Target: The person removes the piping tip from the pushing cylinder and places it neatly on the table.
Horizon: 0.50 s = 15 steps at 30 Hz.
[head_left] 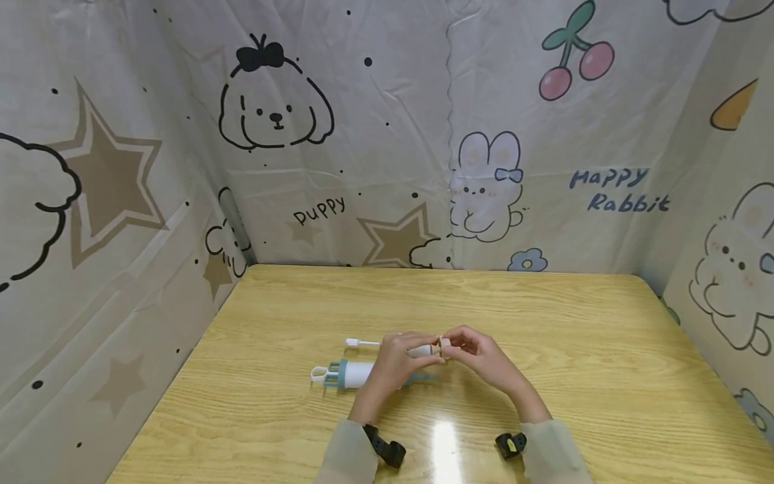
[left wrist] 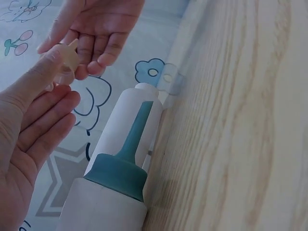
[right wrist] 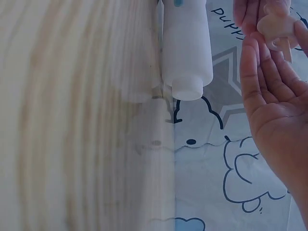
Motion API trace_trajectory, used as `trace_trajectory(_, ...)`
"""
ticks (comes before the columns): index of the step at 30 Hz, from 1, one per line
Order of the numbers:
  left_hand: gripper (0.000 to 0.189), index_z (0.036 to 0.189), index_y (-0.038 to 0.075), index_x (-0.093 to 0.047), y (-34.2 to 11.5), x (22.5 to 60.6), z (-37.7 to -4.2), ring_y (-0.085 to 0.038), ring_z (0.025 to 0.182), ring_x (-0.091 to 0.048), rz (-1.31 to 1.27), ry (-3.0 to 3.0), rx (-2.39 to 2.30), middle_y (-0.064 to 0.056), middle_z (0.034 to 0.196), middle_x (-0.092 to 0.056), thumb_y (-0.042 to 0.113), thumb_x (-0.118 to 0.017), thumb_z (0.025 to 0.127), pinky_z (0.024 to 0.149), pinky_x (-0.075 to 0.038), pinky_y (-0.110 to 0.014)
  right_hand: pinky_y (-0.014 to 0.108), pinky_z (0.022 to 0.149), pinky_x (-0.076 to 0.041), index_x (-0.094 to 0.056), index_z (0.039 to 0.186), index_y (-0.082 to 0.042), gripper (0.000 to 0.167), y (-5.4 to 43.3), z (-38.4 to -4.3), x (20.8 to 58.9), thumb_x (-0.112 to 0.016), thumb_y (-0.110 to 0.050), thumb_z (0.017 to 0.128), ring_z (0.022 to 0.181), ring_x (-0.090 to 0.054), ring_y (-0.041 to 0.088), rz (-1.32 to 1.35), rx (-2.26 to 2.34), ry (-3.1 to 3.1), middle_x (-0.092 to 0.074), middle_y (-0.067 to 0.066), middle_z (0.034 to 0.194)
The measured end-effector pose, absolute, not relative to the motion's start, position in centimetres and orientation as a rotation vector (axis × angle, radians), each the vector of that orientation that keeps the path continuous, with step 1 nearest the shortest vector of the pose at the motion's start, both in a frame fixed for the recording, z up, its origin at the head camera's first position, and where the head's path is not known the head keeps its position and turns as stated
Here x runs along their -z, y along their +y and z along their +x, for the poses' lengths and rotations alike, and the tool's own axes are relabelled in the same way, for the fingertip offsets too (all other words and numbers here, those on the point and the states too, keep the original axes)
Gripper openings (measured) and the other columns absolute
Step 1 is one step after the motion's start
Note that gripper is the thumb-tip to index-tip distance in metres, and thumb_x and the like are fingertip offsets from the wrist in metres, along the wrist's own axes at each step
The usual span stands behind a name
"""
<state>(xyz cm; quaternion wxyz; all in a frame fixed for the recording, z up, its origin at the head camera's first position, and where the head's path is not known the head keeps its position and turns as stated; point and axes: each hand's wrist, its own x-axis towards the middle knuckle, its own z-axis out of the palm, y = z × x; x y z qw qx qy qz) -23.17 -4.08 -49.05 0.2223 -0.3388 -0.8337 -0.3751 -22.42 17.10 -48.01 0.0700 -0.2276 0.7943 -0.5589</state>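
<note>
A small cream-coloured piece with a rounded rim and a thin tab sits between both hands above the table. My left hand pinches it from the left, thumb on its edge in the left wrist view. From the other side my right hand holds it with thumb and fingertips. In the right wrist view the piece shows its opening and tab. Under the left forearm lies a large white syringe with teal ends, partly hidden. Its tapered teal nozzle points right.
Behind the syringe lies a white cylinder with a narrower round end. A thin white stick with a blocky tip runs in behind the left hand. The wooden table meets printed cloth walls at the back and sides.
</note>
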Motion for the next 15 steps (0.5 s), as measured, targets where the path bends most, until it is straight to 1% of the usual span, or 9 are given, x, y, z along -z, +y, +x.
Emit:
trace_trajectory(1,0.035,0.105,0.009,-0.077,-4.1,49.06,-23.18,-0.015,0.089,-0.074,-0.938,-2.307,1.034,-0.005,0.097,-0.078,0.024,-0.082,0.074,0.08,-0.06,-0.028,0.026,0.086,-0.054,-0.062,0.118,-0.01,0.023,17.09,-22.38,48.02,-0.058,-0.023,0.099,0.097,-0.063,0.006,-0.684,1.685,2.39,-0.064,0.014,0.116)
trace_trajectory(4,0.035,0.106,0.009,-0.077,-4.29,49.02,-23.16,-0.016,0.09,-0.074,-0.95,-2.33,1.048,-0.005,0.099,-0.078,0.024,-0.081,0.075,0.082,-0.06,-0.03,0.029,0.086,-0.055,-0.062,0.118,-0.009,0.024,17.15,-22.41,48.2,-0.058,-0.023,0.099,0.096,-0.063,0.007,-0.686,1.68,2.393,-0.065,0.014,0.114)
trace_trajectory(8,0.032,0.106,0.008,-0.076,-4.69,48.9,-23.16,-0.019,0.093,-0.074,-0.963,-2.353,1.129,-0.007,0.1,-0.077,0.02,-0.08,0.077,0.084,-0.06,-0.03,0.027,0.084,-0.055,-0.062,0.118,-0.006,0.025,17.26,-22.54,48.48,-0.057,-0.022,0.099,0.096,-0.062,0.008,-0.698,1.67,2.413,-0.065,0.015,0.113)
trace_trajectory(9,0.03,0.105,0.008,-0.076,-4.78,48.88,-23.19,-0.02,0.094,-0.074,-0.962,-2.359,1.153,-0.007,0.101,-0.077,0.019,-0.08,0.078,0.084,-0.06,-0.029,0.025,0.083,-0.054,-0.062,0.118,-0.006,0.025,17.3,-22.55,48.51,-0.058,-0.022,0.099,0.096,-0.061,0.008,-0.7,1.668,2.42,-0.065,0.015,0.113)
trace_trajectory(15,0.02,0.1,0.008,-0.077,-5.01,48.85,-23.34,-0.02,0.095,-0.074,-0.939,-2.362,1.197,-0.007,0.1,-0.077,0.017,-0.077,0.082,0.085,-0.06,-0.028,0.024,0.083,-0.053,-0.063,0.118,-0.01,0.025,17.55,-22.4,48.34,-0.06,-0.024,0.098,0.096,-0.062,0.007,-0.654,1.669,2.46,-0.066,0.011,0.113)
